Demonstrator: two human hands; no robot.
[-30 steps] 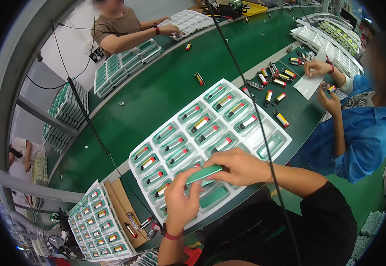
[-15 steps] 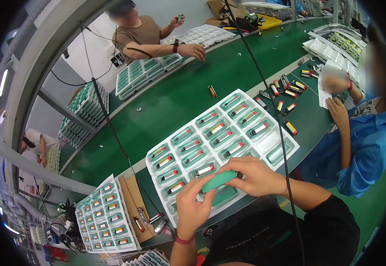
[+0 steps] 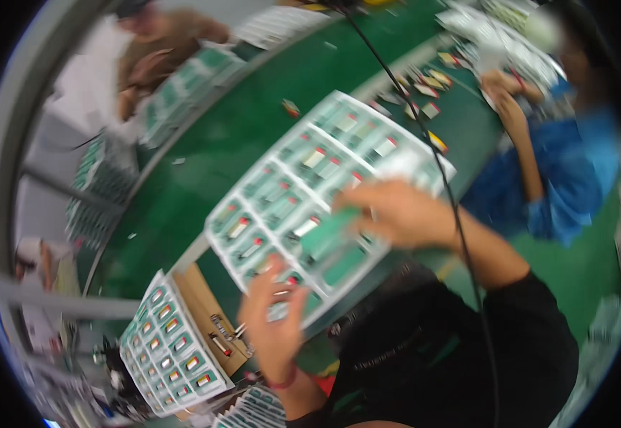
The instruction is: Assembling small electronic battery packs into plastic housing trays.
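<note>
A white tray (image 3: 216,230) with rows of pockets lies slanted in front of me. Most pockets hold a small cylindrical battery cell with a red end, set in a green casing half. My right hand (image 3: 403,212) is over the tray's near right part, its fingers closed on a smooth green casing (image 3: 330,230); motion smears the grip. My left hand (image 3: 273,324) is at the tray's near left edge, thumb and fingers apart, close to a cell (image 3: 290,281) in a pocket. Whether it touches that cell is unclear.
A second filled tray (image 3: 175,342) stands at the left beside a cardboard strip (image 3: 200,289). Loose cells (image 3: 428,85) lie on the green table at the far right. A black cord (image 3: 424,132) hangs across the view. One co-worker in blue (image 3: 538,171) sits right; another (image 3: 146,60) works across the belt.
My hands have parted: the left has let go of the green casing and moved left and down, while the right keeps it. The view has shifted and blurred. The far co-worker's arms have drawn in.
</note>
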